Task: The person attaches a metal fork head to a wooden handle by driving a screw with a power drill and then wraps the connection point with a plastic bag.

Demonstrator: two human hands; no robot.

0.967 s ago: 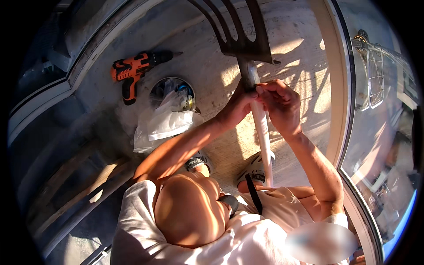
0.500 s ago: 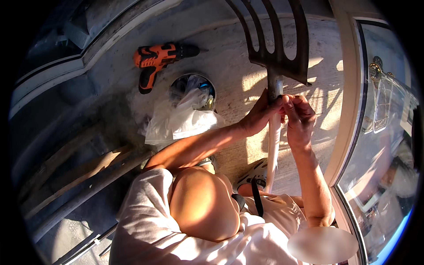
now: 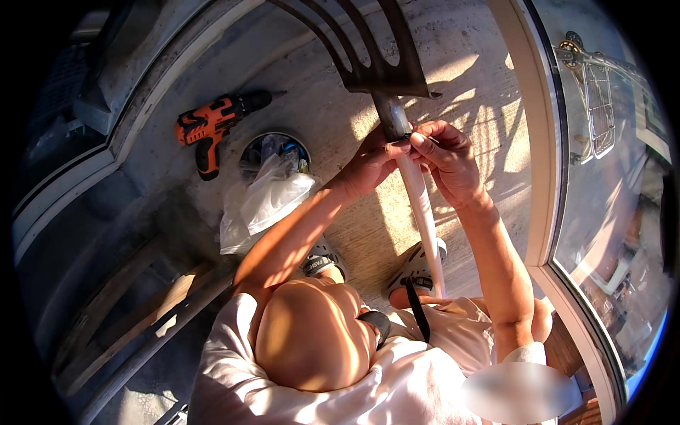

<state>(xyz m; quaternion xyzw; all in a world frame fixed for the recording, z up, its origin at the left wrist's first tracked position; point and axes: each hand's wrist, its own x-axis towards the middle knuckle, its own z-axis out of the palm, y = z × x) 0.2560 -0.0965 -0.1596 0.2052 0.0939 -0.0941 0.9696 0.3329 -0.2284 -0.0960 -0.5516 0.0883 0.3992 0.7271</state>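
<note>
A garden fork with dark, curved tines points away from me. Its metal socket runs into a pale, round handle that slopes down between my feet. My left hand is closed round the fork from the left, where socket and handle meet, with its thumb toward the right. On the other side of the shaft, my right hand is closed in a pinch against the same joint. A small dark bit shows at the fingertips; what the right fingers pinch is too small to make out.
An orange and black cordless drill lies on the concrete floor at the far left. Near it stands a round container with clear plastic bags spilling out. Wooden poles lean at lower left; a glazed door frame borders the right.
The view has shifted, so the drill, container and fork sit further left. The fork's handle now slants more. Both hands stay at the joint, with the right fingers nearer the left thumb.
</note>
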